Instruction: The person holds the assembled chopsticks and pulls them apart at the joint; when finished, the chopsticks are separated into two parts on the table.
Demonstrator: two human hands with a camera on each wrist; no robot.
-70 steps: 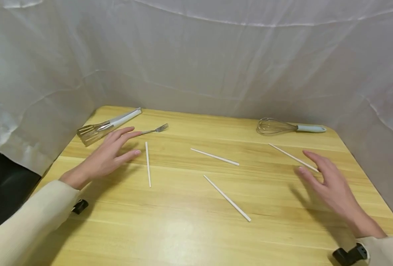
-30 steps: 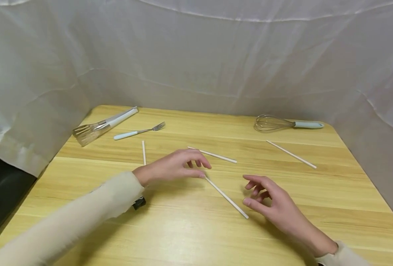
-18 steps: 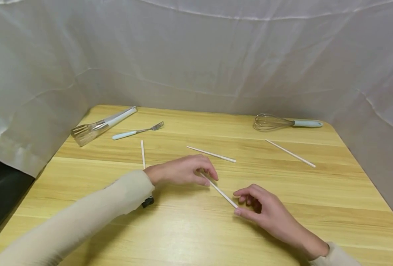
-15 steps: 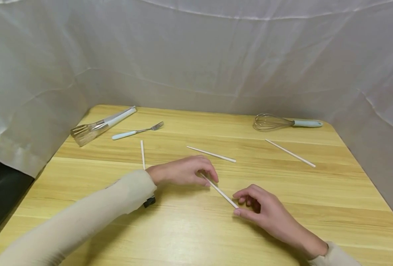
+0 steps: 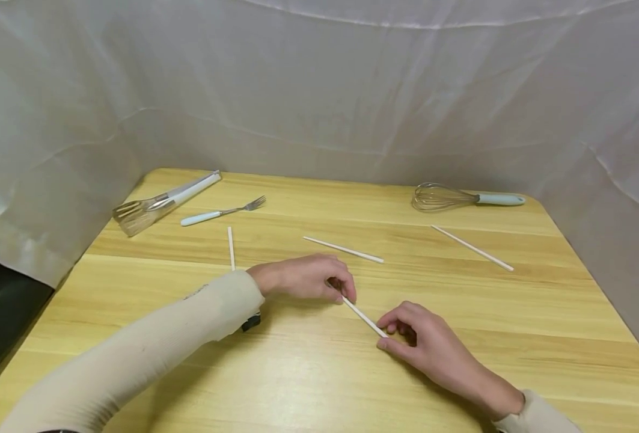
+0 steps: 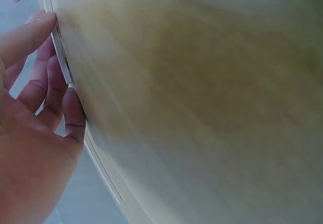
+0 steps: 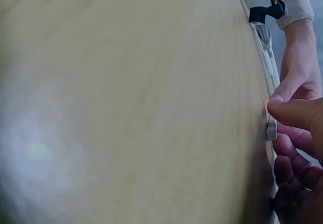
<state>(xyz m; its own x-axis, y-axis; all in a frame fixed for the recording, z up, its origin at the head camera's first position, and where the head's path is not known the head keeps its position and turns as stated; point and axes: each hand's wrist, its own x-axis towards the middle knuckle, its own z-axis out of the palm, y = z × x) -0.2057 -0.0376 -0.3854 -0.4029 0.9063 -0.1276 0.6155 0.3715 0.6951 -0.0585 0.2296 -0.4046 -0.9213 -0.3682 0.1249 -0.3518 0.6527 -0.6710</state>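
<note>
The left hand (image 5: 308, 278) and right hand (image 5: 433, 346) pinch opposite ends of one chopstick (image 5: 365, 316) near the middle of the table (image 5: 308, 385). The left sleeve (image 5: 189, 328) blocks part of another chopstick (image 5: 231, 246). Beyond lie two more chopsticks (image 5: 343, 249), a fork (image 5: 202, 218), tongs (image 5: 195, 189) and a whisk (image 5: 500, 199).

The near slim white chopstick (image 5: 363, 315) looks smooth and matt, the yellow wood-grain tabletop (image 5: 297, 391) glossy, and the far grey cloth curtain (image 5: 319, 90) satiny.
</note>
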